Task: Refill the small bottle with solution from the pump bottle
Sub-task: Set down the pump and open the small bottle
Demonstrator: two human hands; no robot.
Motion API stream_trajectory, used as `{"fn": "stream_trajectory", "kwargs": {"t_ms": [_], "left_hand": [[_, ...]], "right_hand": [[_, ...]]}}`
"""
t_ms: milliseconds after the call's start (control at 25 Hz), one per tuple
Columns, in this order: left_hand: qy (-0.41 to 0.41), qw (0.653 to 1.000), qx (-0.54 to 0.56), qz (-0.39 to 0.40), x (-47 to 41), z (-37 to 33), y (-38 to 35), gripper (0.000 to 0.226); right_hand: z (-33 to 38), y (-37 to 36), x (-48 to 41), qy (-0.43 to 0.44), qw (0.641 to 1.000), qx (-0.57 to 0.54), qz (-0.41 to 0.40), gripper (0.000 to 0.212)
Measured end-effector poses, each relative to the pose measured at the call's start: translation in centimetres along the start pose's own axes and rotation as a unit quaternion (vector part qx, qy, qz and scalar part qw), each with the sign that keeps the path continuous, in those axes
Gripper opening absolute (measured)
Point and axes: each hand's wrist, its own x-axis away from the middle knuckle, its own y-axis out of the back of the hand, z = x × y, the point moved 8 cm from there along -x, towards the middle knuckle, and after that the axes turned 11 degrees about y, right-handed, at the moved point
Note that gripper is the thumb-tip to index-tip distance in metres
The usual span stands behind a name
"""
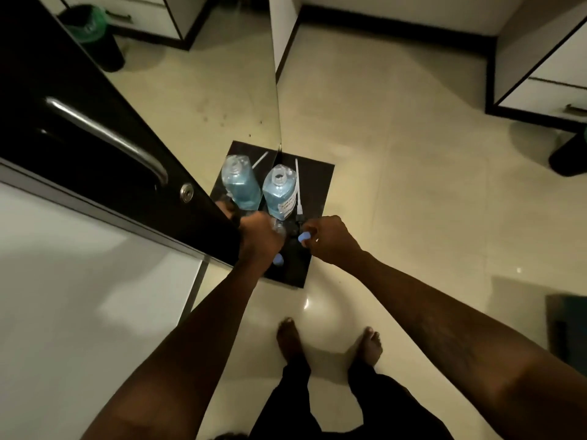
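Note:
The pump bottle (279,192), clear with blue solution and a white label, stands open-topped on a small black stand (317,182). Its pump head with the white tube (298,185) lies just right of it. My left hand (257,239) is curled round the small clear bottle (279,229), mostly hidden by my fingers, right in front of the pump bottle. My right hand (330,239) pinches a small blue cap (303,238) close beside it. Another small blue piece (278,259) shows below my left hand; whether it lies on the stand or is held, I cannot tell.
A mirror panel (222,106) on the left shows the pump bottle's reflection (238,182). A black door with a metal handle (111,134) juts in at left. Glossy floor tiles (413,201) surround the stand; my bare feet (289,341) stand below. A dark bin (568,157) sits far right.

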Motion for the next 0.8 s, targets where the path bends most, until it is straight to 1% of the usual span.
{"fn": "stream_trajectory", "kwargs": {"t_ms": [40,80,120,160,240,280,360,440,520,680,760,800], "left_hand": [[0.008,1.000,0.009,-0.010,-0.2,0.8,-0.4,0.013],[-0.031,0.999,-0.028,-0.014,-0.8,0.5,-0.9,0.006],[-0.058,0.997,-0.038,-0.029,-1.3,0.8,-1.8,0.008],[-0.073,0.996,-0.029,-0.031,-1.7,0.8,-2.2,0.011],[-0.047,0.999,-0.014,-0.017,-2.1,1.7,-3.1,0.009],[-0.026,1.000,-0.002,-0.011,-2.4,2.1,-3.7,0.011],[-0.008,1.000,0.010,0.020,-2.7,2.6,-5.6,0.021],[0.013,0.998,0.010,0.064,-3.0,2.9,-7.4,0.028],[0.020,0.996,0.001,0.091,-3.2,3.0,-8.7,0.035],[0.041,0.994,0.015,0.096,-3.6,3.4,-9.5,0.047],[0.031,0.997,0.001,0.077,-3.7,3.4,-9.2,0.048],[0.021,0.998,-0.024,0.063,-3.8,3.2,-8.9,0.049]], "right_hand": [[-0.7,-2.0,0.4,0.001,1.000,0.015,0.006,0.010],[-1.2,-3.7,0.4,0.015,0.999,0.049,0.008,0.006],[-1.9,-5.7,0.7,0.031,0.997,0.070,0.002,0.005],[-2.5,-6.9,1.0,0.017,0.998,0.064,-0.006,0.009],[-3.9,-8.7,1.4,-0.038,0.999,0.017,-0.028,0.018],[-4.3,-9.3,1.4,-0.048,0.997,0.007,-0.052,0.018],[-4.3,-10.2,1.2,-0.051,0.995,0.009,-0.082,0.013],[-4.0,-10.8,0.7,-0.044,0.994,0.005,-0.098,0.008],[-4.6,-11.1,0.3,-0.057,0.992,-0.009,-0.108,0.007],[-5.5,-10.9,-0.8,-0.030,0.991,0.000,-0.130,0.011],[-5.5,-10.6,-0.8,-0.011,0.989,0.002,-0.145,0.021],[-5.4,-10.6,-0.7,-0.005,0.989,-0.013,-0.149,0.027]]}}
